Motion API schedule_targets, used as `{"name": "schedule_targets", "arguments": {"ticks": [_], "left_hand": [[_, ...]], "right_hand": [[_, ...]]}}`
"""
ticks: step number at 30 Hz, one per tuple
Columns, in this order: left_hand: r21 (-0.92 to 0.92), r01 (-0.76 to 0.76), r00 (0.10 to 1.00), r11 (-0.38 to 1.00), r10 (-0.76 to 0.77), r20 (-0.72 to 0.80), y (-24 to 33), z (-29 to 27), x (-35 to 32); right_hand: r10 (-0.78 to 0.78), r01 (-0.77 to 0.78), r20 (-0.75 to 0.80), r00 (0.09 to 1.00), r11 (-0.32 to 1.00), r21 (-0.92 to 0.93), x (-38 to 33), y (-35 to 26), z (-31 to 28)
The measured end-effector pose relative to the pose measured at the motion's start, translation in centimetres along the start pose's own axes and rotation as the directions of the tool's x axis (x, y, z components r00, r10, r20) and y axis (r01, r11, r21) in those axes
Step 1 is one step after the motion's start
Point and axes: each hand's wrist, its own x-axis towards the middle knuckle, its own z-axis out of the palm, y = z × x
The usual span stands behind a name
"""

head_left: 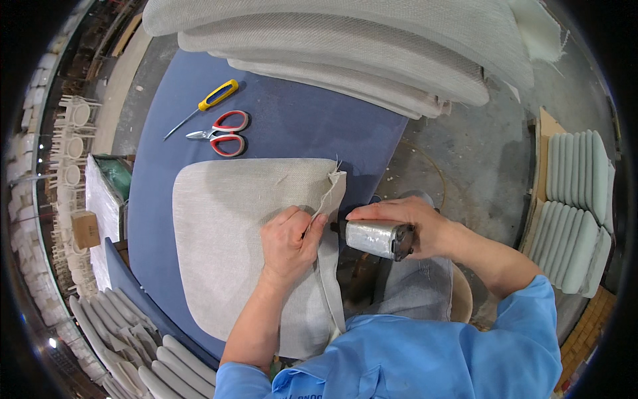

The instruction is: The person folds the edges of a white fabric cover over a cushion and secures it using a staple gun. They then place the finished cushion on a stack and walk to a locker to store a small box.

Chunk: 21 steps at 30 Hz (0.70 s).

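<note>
A seat cushion (219, 233) in light grey woven fabric lies on the blue table (156, 193), its loose cloth edge along the right side. My left hand (289, 243) rests on the cushion, closed, pinching that fabric edge (329, 266) between thumb and fingers. Just right of the cushion, my right hand (425, 223) is wrapped round a metal-bodied staple gun (372, 238). The tool's nose points toward the fabric edge; whether it touches the cloth I cannot tell. Beyond the cushion lie red-handled scissors (229, 136) and a yellow-handled screwdriver (216, 96).
Several grey upholstered pieces (332, 40) are stacked at the table's far side. More pale cushions stand at right (568, 193) and lower left (176, 366). A small cardboard box (85, 229) sits on the left, near rows of chair frames (72, 143).
</note>
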Motion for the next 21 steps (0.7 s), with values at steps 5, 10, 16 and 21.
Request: {"name": "schedule_targets", "arguments": {"ticks": [5, 10, 16, 21], "left_hand": [[0.009, -0.002, 1.0, 1.0, 0.002, -0.005, 0.1, 0.0, 0.0], [0.003, 0.007, 1.0, 1.0, -0.007, 0.005, 0.1, 0.1, 0.0], [0.008, -0.024, 1.0, 1.0, 0.024, -0.019, 0.2, 0.0, 0.1], [-0.007, -0.002, 1.0, 1.0, 0.002, -0.018, 0.0, 0.0, 0.1]], "right_hand": [[0.081, -0.081, 0.045, 0.996, 0.997, -0.011, 0.1, -0.7, 0.0], [0.079, -0.077, 0.026, 0.997, 0.996, -0.053, 0.4, -0.8, 0.2], [0.048, -0.046, 0.029, 0.998, 0.997, -0.068, 0.7, -1.2, -0.3], [0.049, -0.047, 0.042, 0.998, 0.998, -0.03, 1.1, -1.2, -0.5]]}}
